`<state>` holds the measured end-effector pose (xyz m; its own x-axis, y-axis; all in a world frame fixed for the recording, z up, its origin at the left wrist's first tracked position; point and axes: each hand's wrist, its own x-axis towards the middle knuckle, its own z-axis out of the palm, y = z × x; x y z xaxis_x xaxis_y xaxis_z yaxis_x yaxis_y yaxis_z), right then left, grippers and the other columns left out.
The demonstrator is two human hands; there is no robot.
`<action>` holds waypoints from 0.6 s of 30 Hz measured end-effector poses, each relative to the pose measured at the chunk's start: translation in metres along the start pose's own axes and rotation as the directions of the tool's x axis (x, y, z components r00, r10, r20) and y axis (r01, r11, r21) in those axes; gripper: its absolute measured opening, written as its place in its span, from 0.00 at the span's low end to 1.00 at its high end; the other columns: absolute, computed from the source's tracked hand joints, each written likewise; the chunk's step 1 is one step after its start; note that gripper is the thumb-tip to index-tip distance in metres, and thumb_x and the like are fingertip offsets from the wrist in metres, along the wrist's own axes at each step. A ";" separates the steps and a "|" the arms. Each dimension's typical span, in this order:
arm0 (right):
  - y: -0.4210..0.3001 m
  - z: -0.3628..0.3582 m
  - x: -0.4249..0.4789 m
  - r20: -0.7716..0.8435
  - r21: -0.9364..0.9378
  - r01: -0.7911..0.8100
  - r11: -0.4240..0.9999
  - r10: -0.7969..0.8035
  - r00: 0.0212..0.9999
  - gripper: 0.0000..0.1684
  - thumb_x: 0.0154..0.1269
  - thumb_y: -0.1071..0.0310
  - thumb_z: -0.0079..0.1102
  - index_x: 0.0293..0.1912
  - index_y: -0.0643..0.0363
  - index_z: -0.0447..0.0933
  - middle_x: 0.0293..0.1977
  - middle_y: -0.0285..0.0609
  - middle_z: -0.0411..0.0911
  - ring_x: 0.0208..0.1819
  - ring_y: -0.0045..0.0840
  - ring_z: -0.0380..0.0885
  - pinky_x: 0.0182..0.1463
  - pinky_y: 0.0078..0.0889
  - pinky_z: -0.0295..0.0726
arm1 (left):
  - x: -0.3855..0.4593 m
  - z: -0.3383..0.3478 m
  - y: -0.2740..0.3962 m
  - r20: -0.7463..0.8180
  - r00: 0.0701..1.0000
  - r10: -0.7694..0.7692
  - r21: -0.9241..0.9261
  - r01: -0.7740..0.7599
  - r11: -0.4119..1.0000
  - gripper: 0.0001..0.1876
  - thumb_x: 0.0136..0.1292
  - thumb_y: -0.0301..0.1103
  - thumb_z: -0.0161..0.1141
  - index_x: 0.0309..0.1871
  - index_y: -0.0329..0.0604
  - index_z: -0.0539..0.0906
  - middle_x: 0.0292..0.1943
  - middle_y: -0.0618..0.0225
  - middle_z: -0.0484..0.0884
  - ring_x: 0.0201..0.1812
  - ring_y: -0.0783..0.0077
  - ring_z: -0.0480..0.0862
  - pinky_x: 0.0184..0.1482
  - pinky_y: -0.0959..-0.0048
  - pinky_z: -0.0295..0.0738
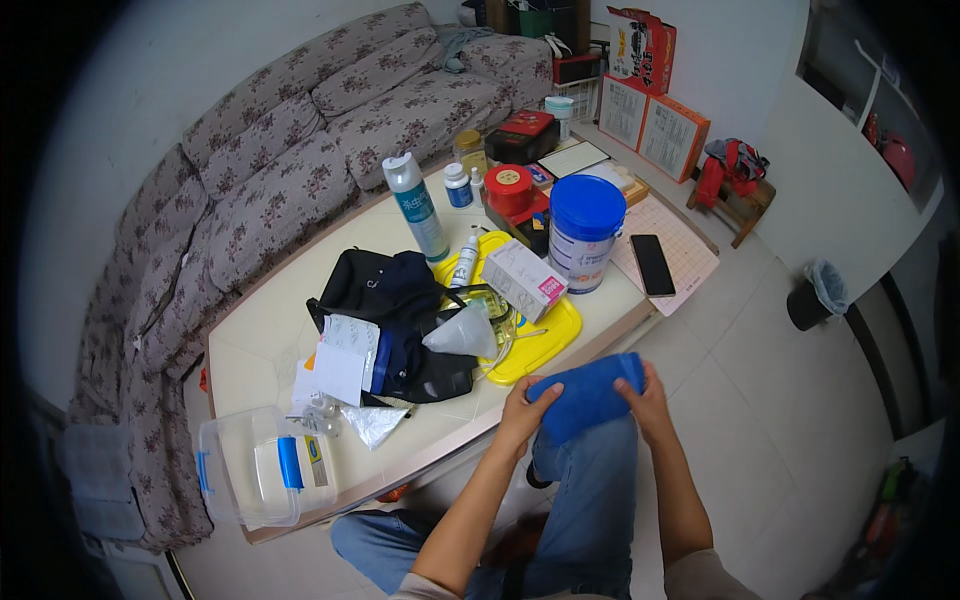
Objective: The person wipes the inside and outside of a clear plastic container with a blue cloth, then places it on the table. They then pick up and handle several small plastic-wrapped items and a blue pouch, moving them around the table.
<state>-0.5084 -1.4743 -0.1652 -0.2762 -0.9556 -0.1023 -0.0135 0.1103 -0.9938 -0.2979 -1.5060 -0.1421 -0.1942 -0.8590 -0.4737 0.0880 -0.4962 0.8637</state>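
Note:
A folded blue cloth (pixel 589 397) lies over my knee, held at both ends. My left hand (pixel 527 409) grips its left end, thumb on top, and my right hand (pixel 642 397) grips its right end the same way. Beyond the cloth, on the table, a yellow plastic lid (pixel 551 349) lies under a small white box (pixel 525 280), a cable and a clear plastic bag of white material (pixel 465 332). A black bag (pixel 375 289) with papers (pixel 341 371) on it is to the left of the lid.
The table (pixel 255 330) also bears a clear plastic bin (pixel 255 472), a spray can (pixel 416 210), a blue-lidded tub (pixel 583 240), a red-lidded jar (pixel 508 191) and a smartphone (pixel 652 265). A floral sofa (pixel 270 187) stands behind; a waste bin (pixel 810 300) and a wooden stool (pixel 750 202) stand right.

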 end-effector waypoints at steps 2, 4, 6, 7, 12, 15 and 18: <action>-0.009 -0.009 0.023 -0.099 0.085 -0.029 0.996 0.037 0.994 0.26 0.59 0.64 0.63 0.54 0.63 0.68 0.41 0.41 0.76 0.42 0.21 0.74 0.48 0.25 0.75 | 0.016 0.015 0.004 0.020 0.989 -0.145 -0.150 0.146 0.978 0.23 0.58 0.33 0.65 0.54 0.44 0.70 0.42 0.74 0.78 0.41 0.82 0.76 0.40 0.81 0.71; -0.005 -0.024 0.049 -0.146 0.053 -0.047 0.998 0.054 0.988 0.26 0.59 0.65 0.63 0.54 0.63 0.67 0.40 0.39 0.76 0.41 0.19 0.74 0.47 0.24 0.75 | 0.034 0.034 -0.002 0.095 0.995 -0.002 -0.165 0.018 0.986 0.26 0.58 0.32 0.65 0.58 0.44 0.67 0.45 0.72 0.78 0.44 0.80 0.77 0.44 0.79 0.72; -0.004 -0.029 0.079 -0.149 0.045 0.007 0.999 0.000 0.989 0.27 0.59 0.64 0.62 0.56 0.64 0.66 0.44 0.44 0.74 0.44 0.25 0.74 0.50 0.27 0.73 | 0.054 0.045 -0.009 0.181 0.975 0.132 -0.241 -0.086 0.967 0.33 0.58 0.30 0.64 0.65 0.42 0.60 0.51 0.69 0.76 0.48 0.77 0.77 0.51 0.76 0.72; -0.003 -0.033 0.091 -0.155 0.036 0.031 0.999 -0.025 0.988 0.28 0.60 0.64 0.62 0.56 0.64 0.66 0.46 0.46 0.73 0.46 0.27 0.74 0.52 0.29 0.73 | 0.059 0.052 -0.009 0.117 0.975 0.191 -0.187 -0.167 0.968 0.33 0.58 0.30 0.63 0.65 0.41 0.60 0.52 0.68 0.76 0.49 0.77 0.77 0.51 0.76 0.72; 0.010 -0.015 0.125 -0.134 -0.662 0.297 0.688 -0.499 0.856 0.31 0.60 0.65 0.58 0.60 0.66 0.63 0.58 0.58 0.62 0.59 0.46 0.61 0.63 0.41 0.60 | 0.070 0.041 -0.026 -0.036 0.917 0.397 0.132 -0.390 0.911 0.24 0.62 0.29 0.59 0.61 0.38 0.67 0.53 0.65 0.76 0.49 0.76 0.77 0.51 0.77 0.73; 0.008 0.024 0.092 0.021 -0.674 0.386 0.630 -0.506 0.863 0.30 0.60 0.65 0.57 0.60 0.65 0.64 0.61 0.56 0.60 0.62 0.48 0.57 0.65 0.44 0.57 | 0.045 0.008 -0.038 0.067 0.983 0.169 -0.051 -0.166 0.985 0.17 0.65 0.31 0.56 0.55 0.37 0.73 0.47 0.64 0.79 0.45 0.76 0.79 0.49 0.78 0.73; 0.007 0.071 0.060 0.205 -0.530 0.509 0.678 -0.480 0.853 0.27 0.59 0.66 0.58 0.58 0.64 0.66 0.60 0.55 0.61 0.61 0.47 0.59 0.64 0.44 0.58 | 0.019 -0.023 -0.056 -0.010 0.989 0.149 -0.092 -0.150 0.984 0.12 0.66 0.32 0.55 0.48 0.36 0.77 0.33 0.69 0.79 0.32 0.81 0.77 0.40 0.83 0.72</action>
<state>-0.4567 -1.5503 -0.1819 -0.0320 -0.9240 0.3809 -0.6587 -0.2672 -0.7034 -0.2837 -1.4976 -0.2041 -0.1692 -0.9246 -0.3412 0.2054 -0.3717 0.9054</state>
